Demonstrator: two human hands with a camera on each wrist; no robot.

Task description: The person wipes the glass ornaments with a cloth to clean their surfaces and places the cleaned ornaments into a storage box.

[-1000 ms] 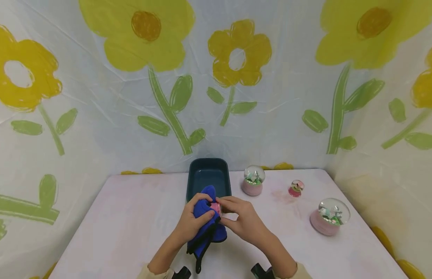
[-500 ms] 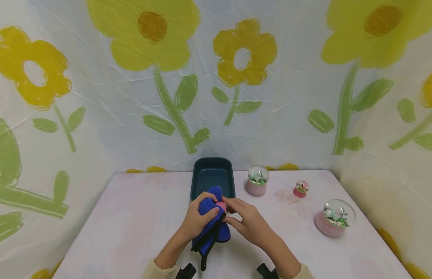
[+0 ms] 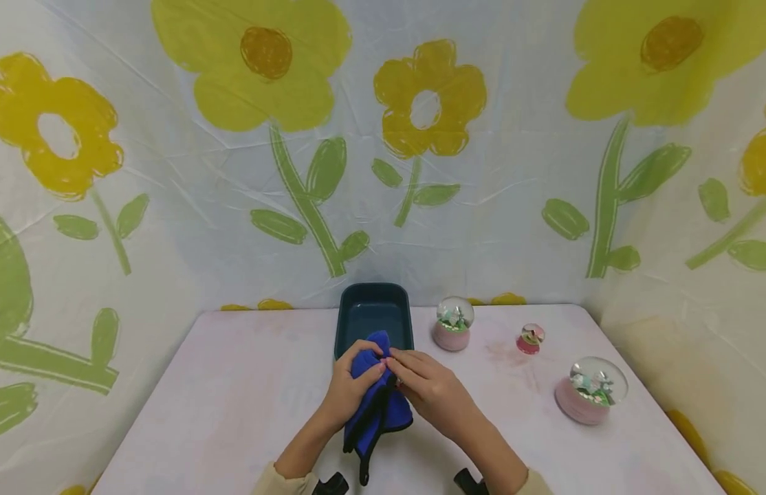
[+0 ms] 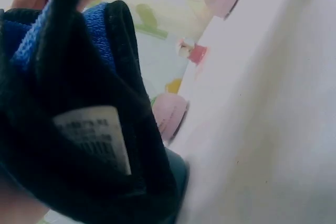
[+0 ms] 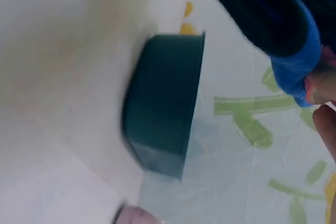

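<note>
A blue cloth (image 3: 394,414) with black edging and a hanging loop is bunched up at the middle front. My left hand (image 3: 348,386) grips it, thumb on top. From the other side my right hand (image 3: 437,393) pinches a small pink object (image 3: 384,363) at the cloth's folds; the fingers and cloth hide nearly all of it, so its kind is unclear here. Close to the left wrist view, the black underside of the cloth carries a white printed label (image 4: 100,137). Both hands are above the table, just in front of a dark teal tray (image 3: 375,291).
Right of the tray stands a snow globe (image 3: 452,335) on a pink base. Farther right are a tiny red-based globe (image 3: 529,344) and a larger pink-based globe (image 3: 581,404). A flowered sheet (image 3: 482,234) hangs behind the white table (image 3: 247,385).
The right fingers have closed in toward the left thumb, and the pink object that showed between the hands is now mostly covered. The view has shifted slightly; the globes and tray stand where they were.
</note>
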